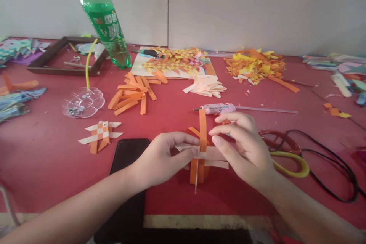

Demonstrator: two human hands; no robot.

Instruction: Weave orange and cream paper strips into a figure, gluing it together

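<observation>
Crossed paper strips (202,156), orange and pale, sit between our two hands near the front edge of the red table (168,202); whether they rest on it or hang just over it, we cannot tell. Our left hand (166,156) pinches the crossing from its left side, thumb against forefinger. Our right hand (246,148) hovers at the other side, fingers loosely spread and clamped on nothing that we can see; whether its thumb brushes the pale strip is unclear.

To lace these well, we judge, we do best to leave the left pinch firm and close to the crossing, since loose paper probably slips. The right fingertips should work one strip at a time, drawing it flat and evenly snug; too hard a tug could crease or skew the weave. The checked woven piece (100,135) lying to our left, beside the black slab (130,152), offers a handy pattern for spacing.
</observation>
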